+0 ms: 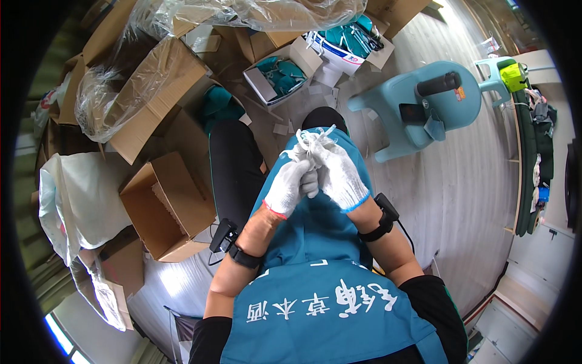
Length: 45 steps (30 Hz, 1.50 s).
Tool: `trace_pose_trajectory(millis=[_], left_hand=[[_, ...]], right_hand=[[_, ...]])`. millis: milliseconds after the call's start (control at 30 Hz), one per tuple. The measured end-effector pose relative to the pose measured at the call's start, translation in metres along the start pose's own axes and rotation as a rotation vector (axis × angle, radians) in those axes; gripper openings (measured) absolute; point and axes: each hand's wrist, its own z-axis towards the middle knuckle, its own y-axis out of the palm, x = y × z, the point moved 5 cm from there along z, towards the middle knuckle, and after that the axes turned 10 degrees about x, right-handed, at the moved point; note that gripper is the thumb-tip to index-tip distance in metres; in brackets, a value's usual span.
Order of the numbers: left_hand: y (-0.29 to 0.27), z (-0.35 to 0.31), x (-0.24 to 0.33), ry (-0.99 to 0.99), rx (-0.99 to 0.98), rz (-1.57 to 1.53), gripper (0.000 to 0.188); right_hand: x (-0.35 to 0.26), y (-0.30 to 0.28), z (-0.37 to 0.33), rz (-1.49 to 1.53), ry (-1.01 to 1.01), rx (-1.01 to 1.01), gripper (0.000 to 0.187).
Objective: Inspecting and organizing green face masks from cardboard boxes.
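Note:
Both of my hands wear white knit gloves and meet above my lap. My left hand (288, 188), its glove edged in red, has its fingers curled and pressed against the other hand. My right hand (339, 175), in a glove edged in blue, is pinched on the same small bundle of white cords (317, 136). Loose cord ends stick up past the fingertips; the rest of the bundle is hidden by the gloves. Under the hands, a teal apron (315, 236) covers my lap and right thigh.
An open cardboard box (176, 203) stands at left, near a white sack (85, 197). Ahead are a small box of teal cloth pieces (267, 97) and a white container (330, 54). A blue-green plastic chair (388, 100) at right carries a black cylinder (438, 84).

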Motion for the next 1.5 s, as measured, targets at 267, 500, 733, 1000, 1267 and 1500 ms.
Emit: trace_pose_trajectory(millis=[267, 500, 733, 1000, 1267, 1500], left_hand=[[-0.004, -0.012, 0.013, 0.05, 0.189, 0.797, 0.044], [0.005, -0.012, 0.008, -0.252, -0.028, -0.136, 0.05], [0.003, -0.01, 0.018, -0.152, -0.053, -0.125, 0.057], [-0.001, -0.014, 0.02, -0.048, -0.115, 0.181, 0.037], [-0.003, -0.018, 0.035, 0.342, -0.022, 0.896, 0.046], [-0.011, -0.015, 0.032, 0.309, 0.024, 0.881, 0.044]], right_hand=[[-0.012, 0.002, -0.008, -0.105, -0.285, -0.027, 0.03], [-0.022, 0.0, -0.019, -0.201, -0.324, 0.075, 0.027], [-0.03, 0.01, -0.027, -0.689, -0.427, -0.044, 0.022], [-0.035, 0.019, -0.027, -0.887, -0.584, -0.094, 0.022], [-0.024, 0.002, -0.023, -0.65, -0.422, -0.027, 0.023], [-0.011, -0.009, -0.007, -0.154, -0.161, 0.002, 0.03]])
